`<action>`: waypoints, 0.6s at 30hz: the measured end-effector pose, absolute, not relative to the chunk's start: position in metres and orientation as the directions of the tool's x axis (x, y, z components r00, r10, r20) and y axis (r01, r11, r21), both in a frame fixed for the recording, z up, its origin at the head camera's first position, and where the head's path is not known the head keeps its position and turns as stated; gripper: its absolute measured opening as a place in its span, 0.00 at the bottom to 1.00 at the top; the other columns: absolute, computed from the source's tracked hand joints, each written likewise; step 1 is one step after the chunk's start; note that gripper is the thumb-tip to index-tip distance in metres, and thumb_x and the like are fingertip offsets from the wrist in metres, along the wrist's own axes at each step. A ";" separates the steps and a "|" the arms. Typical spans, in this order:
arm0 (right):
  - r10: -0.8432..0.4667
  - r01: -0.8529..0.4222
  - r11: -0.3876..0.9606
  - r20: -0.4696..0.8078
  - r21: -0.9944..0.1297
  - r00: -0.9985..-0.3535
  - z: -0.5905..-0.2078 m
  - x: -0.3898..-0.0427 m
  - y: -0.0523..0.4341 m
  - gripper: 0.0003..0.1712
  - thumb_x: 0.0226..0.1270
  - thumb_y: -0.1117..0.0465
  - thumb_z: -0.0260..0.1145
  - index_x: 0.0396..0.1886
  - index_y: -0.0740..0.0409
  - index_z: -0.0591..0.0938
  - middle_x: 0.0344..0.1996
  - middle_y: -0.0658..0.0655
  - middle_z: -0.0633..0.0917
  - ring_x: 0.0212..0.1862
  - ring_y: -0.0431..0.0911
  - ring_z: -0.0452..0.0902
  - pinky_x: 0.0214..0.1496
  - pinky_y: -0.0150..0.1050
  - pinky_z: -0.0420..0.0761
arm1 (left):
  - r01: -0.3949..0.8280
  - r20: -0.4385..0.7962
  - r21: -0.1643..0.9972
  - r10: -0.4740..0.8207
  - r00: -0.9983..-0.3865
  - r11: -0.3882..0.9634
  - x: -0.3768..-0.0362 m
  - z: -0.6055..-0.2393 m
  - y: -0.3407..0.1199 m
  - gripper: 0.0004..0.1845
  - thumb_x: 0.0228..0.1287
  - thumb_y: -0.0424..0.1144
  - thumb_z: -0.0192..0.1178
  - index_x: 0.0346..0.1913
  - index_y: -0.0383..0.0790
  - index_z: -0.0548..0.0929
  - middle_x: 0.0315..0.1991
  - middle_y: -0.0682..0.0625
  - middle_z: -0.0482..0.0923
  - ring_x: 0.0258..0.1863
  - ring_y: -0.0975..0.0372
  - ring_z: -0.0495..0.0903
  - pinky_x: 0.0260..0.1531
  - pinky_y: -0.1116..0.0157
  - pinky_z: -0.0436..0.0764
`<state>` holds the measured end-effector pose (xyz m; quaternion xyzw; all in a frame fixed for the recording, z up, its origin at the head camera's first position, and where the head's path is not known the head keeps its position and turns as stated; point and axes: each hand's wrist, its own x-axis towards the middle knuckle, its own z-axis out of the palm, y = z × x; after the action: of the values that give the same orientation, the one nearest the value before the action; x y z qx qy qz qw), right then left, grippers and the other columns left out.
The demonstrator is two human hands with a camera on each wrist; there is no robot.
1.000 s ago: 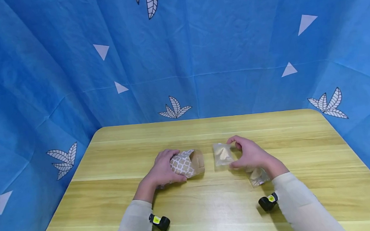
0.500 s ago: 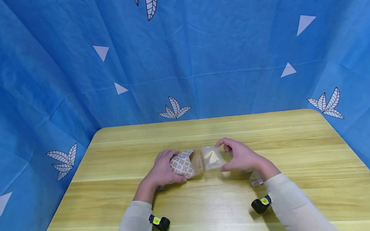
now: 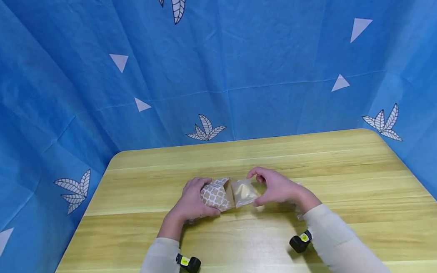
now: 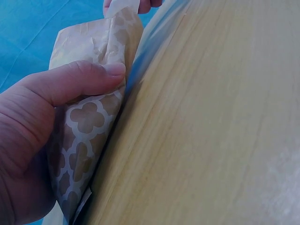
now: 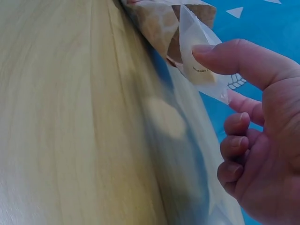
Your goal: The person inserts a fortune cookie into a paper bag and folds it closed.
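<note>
Packet meets bag mouth at mid-table.

We see our left hand (image 3: 191,200) curled round the patterned paper bag (image 3: 215,195), which lies on its side on the wooden table (image 3: 247,243), its open mouth facing right. Our right hand (image 3: 278,187) pinches the clear packet (image 3: 244,192) between thumb and fingers, just right of the mouth, its leading edge touching or just entering the opening; its long axis runs along the bag's. A second clear packet (image 3: 297,211) lies by our right wrist. Nothing stands between packet and bag.
</note>
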<state>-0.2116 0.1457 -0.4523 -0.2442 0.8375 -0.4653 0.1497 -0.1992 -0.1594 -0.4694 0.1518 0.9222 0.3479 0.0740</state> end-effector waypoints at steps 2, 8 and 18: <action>-0.546 -0.273 0.451 -0.021 -0.850 -0.837 -0.453 -0.212 0.143 0.41 0.39 0.63 0.83 0.57 0.54 0.74 0.35 0.65 0.71 0.38 0.55 0.66 0.38 0.44 0.70 | 0.231 -0.030 0.664 0.334 -0.942 0.712 -0.199 -0.470 -0.159 0.55 0.30 0.49 0.85 0.69 0.44 0.72 0.64 0.49 0.69 0.65 0.51 0.63 0.64 0.48 0.63; -0.532 -0.277 0.464 -0.015 -0.842 -0.847 -0.456 -0.213 0.138 0.41 0.39 0.63 0.83 0.56 0.52 0.74 0.36 0.61 0.71 0.39 0.52 0.67 0.39 0.45 0.72 | 0.239 -0.029 0.653 0.339 -0.940 0.718 -0.200 -0.472 -0.160 0.55 0.30 0.50 0.84 0.69 0.44 0.72 0.63 0.50 0.69 0.65 0.51 0.63 0.64 0.49 0.63; -0.506 -0.288 0.496 -0.003 -0.819 -0.863 -0.457 -0.215 0.132 0.42 0.39 0.64 0.83 0.56 0.50 0.73 0.38 0.61 0.72 0.39 0.52 0.69 0.40 0.45 0.74 | 0.228 -0.034 0.652 0.328 -0.944 0.723 -0.200 -0.471 -0.159 0.56 0.29 0.49 0.85 0.69 0.45 0.72 0.63 0.50 0.69 0.65 0.51 0.63 0.64 0.49 0.63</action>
<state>-0.2150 0.1320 -0.4569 -0.2317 0.8561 -0.4455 0.1222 -0.2003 -0.1588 -0.4713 0.1504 0.9253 0.3402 0.0736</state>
